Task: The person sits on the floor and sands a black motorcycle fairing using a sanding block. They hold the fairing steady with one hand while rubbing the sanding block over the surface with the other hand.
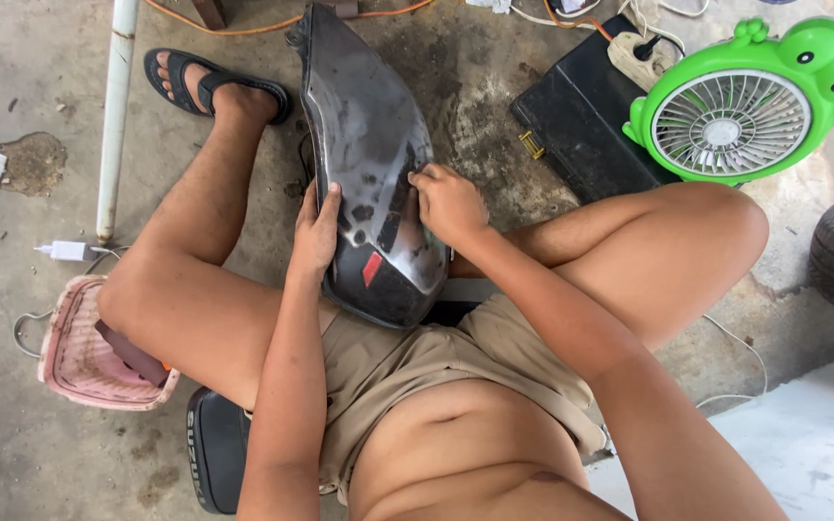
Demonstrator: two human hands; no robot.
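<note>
Panel: a dark, scuffed motorcycle body panel (369, 164) stands on end between the seated person's knees, its lower end at the lap
Left hand: left hand (316, 232) grips the panel's left edge, fingers curled round it
Right hand: right hand (448, 201) rests on the panel's right side, fingertips pinched against the surface
Fan: green frog-shaped fan (745, 101) well right of the panel
Basket: pink basket (79, 352) lower left of the panel

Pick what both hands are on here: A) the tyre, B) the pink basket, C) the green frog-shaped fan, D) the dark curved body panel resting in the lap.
D: the left hand grips the edge of the dark curved panel while the right hand presses its fingers on its surface.
</note>
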